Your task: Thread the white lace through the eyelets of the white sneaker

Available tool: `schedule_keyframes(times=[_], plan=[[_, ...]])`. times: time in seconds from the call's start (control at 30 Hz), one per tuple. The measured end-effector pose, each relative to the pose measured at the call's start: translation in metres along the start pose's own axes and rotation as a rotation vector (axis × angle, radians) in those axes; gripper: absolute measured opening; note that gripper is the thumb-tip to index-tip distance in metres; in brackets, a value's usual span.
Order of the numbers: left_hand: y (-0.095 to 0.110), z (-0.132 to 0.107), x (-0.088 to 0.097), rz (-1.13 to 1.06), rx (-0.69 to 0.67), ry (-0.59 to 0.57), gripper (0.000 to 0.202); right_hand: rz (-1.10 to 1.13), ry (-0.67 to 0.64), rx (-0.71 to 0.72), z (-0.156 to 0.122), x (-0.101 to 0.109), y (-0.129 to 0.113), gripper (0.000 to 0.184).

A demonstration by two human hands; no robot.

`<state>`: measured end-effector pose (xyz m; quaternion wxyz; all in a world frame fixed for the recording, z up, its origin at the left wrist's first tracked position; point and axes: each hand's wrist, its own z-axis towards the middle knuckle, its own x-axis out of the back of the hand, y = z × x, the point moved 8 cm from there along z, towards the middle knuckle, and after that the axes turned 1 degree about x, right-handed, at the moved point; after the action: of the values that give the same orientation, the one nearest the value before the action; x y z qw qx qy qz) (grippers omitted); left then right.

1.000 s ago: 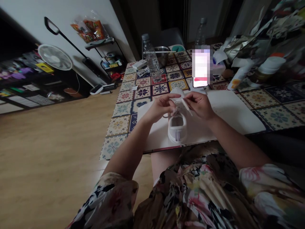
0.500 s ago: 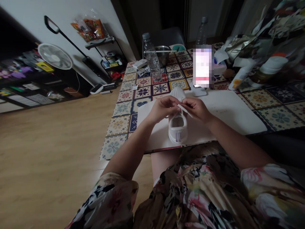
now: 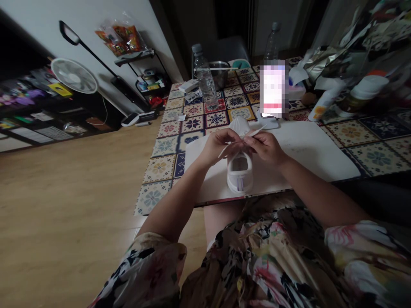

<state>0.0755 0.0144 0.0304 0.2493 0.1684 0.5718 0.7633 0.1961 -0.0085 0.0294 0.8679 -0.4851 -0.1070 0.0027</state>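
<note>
A small white shoe (image 3: 239, 171) stands heel toward me on a white board (image 3: 305, 149) that lies on a low patterned table (image 3: 167, 149). Both hands meet over its lacing. My left hand (image 3: 218, 147) pinches a white lace whose end sticks out to the lower left. My right hand (image 3: 266, 147) pinches the other white lace (image 3: 257, 131), whose end points up and right. The shoe's toe (image 3: 239, 125) shows beyond my fingers.
A phone (image 3: 272, 90) stands upright behind the board. Two plastic bottles (image 3: 205, 83), a metal bowl (image 3: 218, 72) and cluttered packets and containers (image 3: 337, 81) fill the far table. A fan (image 3: 73, 77) and a lamp stand on the wooden floor at left.
My hands drew closer together over the shoe. The lace end in my right hand swung from lower right to upper right, and a lace end now sticks out left of my left hand.
</note>
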Motion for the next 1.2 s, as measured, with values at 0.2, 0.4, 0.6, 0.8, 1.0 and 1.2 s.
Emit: schedule_keyframes(times=[0.2,0.4,0.6,0.8,1.0,1.2], plan=[[0.009,-0.002,0.0,0.079,-0.062,-0.018,0.028,0.1,0.07,-0.064,0.003,0.007,0.009,0.028],[0.013,-0.001,0.011,0.202,-0.125,0.103,0.024,0.135,-0.005,-0.069,0.003,0.0,0.001,0.013],[0.01,0.0,0.014,0.204,-0.095,0.149,0.027,0.03,-0.039,-0.035,0.0,-0.004,0.003,0.01],[-0.003,0.003,0.018,-0.001,0.049,0.194,0.027,-0.202,0.015,0.199,-0.005,-0.001,-0.013,0.016],[-0.016,0.003,0.017,-0.12,0.159,0.189,0.026,-0.404,-0.007,0.273,-0.007,-0.002,-0.017,0.014],[-0.015,0.004,0.02,-0.031,0.141,0.166,0.023,-0.294,0.021,0.295,-0.006,-0.001,-0.025,0.009]])
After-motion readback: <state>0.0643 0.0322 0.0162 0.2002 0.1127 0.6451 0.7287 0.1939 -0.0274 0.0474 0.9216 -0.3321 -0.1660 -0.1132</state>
